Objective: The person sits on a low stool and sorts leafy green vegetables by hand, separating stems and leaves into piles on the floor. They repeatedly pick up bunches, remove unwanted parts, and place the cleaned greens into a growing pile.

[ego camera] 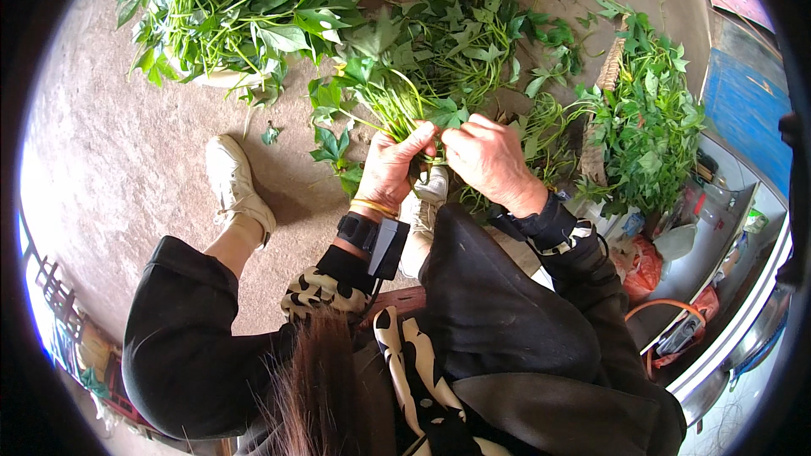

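Observation:
My left hand is closed around a bunch of green leafy stems, which look like sweet potato greens. The leaves fan out away from me, and the cut ends stick out by my thumb. My right hand meets the bunch from the right, fingers curled and pinched at a leafy stem; its fingertips are partly hidden. Just beyond both hands, a loose heap of leafy vines lies on the floor.
A light-coloured container piled with leafy greens stands at the upper left. To the right, more vines lie over a woven basket edge. An open cabinet holding bags is near my right arm. My shoes rest on the concrete floor.

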{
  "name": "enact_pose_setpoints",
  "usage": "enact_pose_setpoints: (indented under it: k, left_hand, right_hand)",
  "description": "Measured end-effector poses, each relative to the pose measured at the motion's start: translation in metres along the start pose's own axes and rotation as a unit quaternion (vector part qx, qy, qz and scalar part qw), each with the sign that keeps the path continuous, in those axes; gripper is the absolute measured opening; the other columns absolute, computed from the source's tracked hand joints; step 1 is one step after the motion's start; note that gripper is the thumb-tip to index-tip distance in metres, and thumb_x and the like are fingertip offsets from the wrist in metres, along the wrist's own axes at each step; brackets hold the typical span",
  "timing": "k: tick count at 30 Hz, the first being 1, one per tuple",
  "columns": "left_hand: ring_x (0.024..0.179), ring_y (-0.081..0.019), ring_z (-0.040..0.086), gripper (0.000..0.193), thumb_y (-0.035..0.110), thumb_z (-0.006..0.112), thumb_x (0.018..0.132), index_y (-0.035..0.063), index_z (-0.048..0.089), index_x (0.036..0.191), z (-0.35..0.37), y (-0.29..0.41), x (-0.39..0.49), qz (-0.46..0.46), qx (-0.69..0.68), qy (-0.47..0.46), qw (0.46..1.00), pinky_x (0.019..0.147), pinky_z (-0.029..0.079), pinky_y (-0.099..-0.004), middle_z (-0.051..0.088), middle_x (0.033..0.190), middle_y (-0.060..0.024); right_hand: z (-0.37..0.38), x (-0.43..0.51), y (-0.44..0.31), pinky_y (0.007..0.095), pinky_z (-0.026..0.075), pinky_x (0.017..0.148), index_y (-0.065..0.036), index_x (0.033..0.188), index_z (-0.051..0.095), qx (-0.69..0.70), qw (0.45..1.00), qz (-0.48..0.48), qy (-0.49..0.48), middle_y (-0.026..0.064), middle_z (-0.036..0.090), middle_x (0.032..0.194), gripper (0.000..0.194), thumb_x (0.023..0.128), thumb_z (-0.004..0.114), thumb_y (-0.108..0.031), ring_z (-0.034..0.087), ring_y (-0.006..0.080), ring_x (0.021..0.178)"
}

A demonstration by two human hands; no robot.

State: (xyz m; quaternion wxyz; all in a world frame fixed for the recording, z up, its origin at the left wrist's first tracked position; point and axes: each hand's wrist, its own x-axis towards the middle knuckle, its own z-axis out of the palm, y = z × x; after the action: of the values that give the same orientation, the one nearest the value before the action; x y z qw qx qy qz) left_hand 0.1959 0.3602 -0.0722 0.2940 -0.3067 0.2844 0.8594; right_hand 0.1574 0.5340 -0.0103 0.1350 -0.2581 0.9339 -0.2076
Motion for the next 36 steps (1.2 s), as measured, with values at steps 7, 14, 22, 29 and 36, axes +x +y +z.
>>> enact_pose_setpoints:
  k: [7, 14, 22, 29, 36]
  left_hand:
    - [0.064, -0.0124, 0.062, 0.009, 0.013, 0.069, 0.095, 0.0051, 0.068, 0.09, 0.007, -0.014, -0.001, 0.035, -0.032, 0.014, 0.999, 0.06, 0.049, -0.0255, 0.067, 0.073, -0.004]
    - [0.066, -0.0152, 0.064, 0.008, 0.009, 0.07, 0.093, 0.0043, 0.067, 0.087, -0.003, -0.016, 0.002, 0.042, -0.027, 0.015, 0.999, 0.065, 0.053, -0.0289, 0.068, 0.074, -0.0064]
    - [0.066, -0.0153, 0.063, 0.007, 0.006, 0.07, 0.092, 0.0032, 0.067, 0.087, 0.002, -0.015, 0.001, 0.058, -0.005, 0.033, 0.998, 0.066, 0.053, -0.0287, 0.067, 0.073, -0.0065]
    - [0.066, -0.0119, 0.06, 0.009, 0.013, 0.069, 0.095, 0.0039, 0.068, 0.094, -0.012, -0.008, 0.003, 0.053, 0.051, 0.062, 0.995, 0.06, 0.047, -0.0252, 0.067, 0.076, -0.0036]
    - [0.07, -0.0098, 0.06, 0.017, 0.008, 0.074, 0.089, 0.0021, 0.072, 0.105, -0.026, -0.009, 0.01, 0.039, 0.003, 0.055, 0.998, 0.064, 0.047, -0.0218, 0.071, 0.087, -0.0047]
  right_hand:
    - [0.022, -0.002, -0.001, 0.0395, 0.051, 0.049, -0.009, 0.077, 0.054, -0.091, 0.995, 0.029, 0.021, 0.0052, 0.058, 0.059, 0.016, 0.075, 0.068, -0.016, 0.065, 0.025, 0.062]
    - [0.035, 0.003, -0.006, 0.0394, 0.052, 0.05, -0.009, 0.078, 0.054, -0.106, 0.993, 0.058, -0.001, 0.0067, 0.06, 0.058, 0.018, 0.079, 0.068, -0.02, 0.067, 0.0256, 0.061]
    - [0.046, -0.001, 0.001, 0.0397, 0.052, 0.05, -0.008, 0.078, 0.057, -0.087, 0.994, 0.059, -0.004, 0.0077, 0.063, 0.059, 0.015, 0.083, 0.066, -0.019, 0.068, 0.0262, 0.059]
    - [0.015, 0.002, 0.041, 0.0431, 0.05, 0.054, -0.006, 0.086, 0.069, 0.02, 0.984, 0.174, -0.041, 0.0158, 0.065, 0.064, 0.009, 0.086, 0.065, -0.014, 0.067, 0.0325, 0.059]
    - [-0.006, -0.005, 0.02, 0.0364, 0.049, 0.056, -0.009, 0.075, 0.059, -0.001, 1.0, 0.009, 0.029, 0.0038, 0.058, 0.066, 0.015, 0.082, 0.07, -0.013, 0.06, 0.0226, 0.067]
